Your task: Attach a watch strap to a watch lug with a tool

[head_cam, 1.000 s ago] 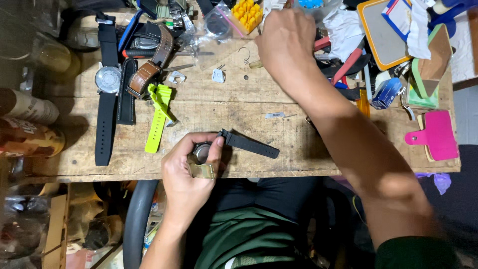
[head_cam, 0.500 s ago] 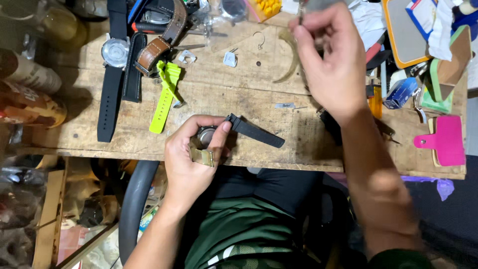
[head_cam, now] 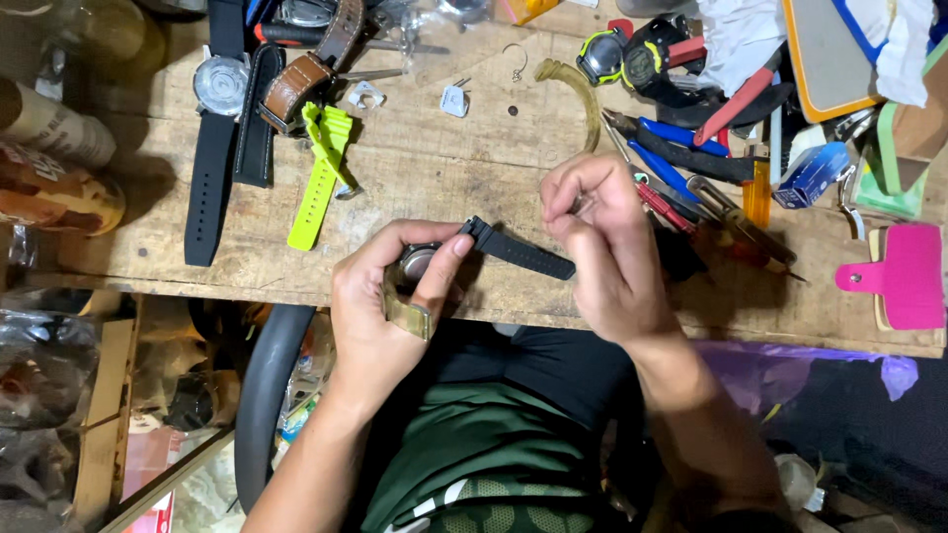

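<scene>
Fingers of the left hand (head_cam: 380, 306) grip a watch (head_cam: 420, 265) with black strap (head_cam: 518, 251) at frame centre; the right hand (head_cam: 602, 247), earlier reaching among tools (head_cam: 691, 158) upper right, now pinches something tiny beside the strap.

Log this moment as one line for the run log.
left hand: holds watch with black strap | right hand: pinches small part, unclear | wooden bench
</scene>
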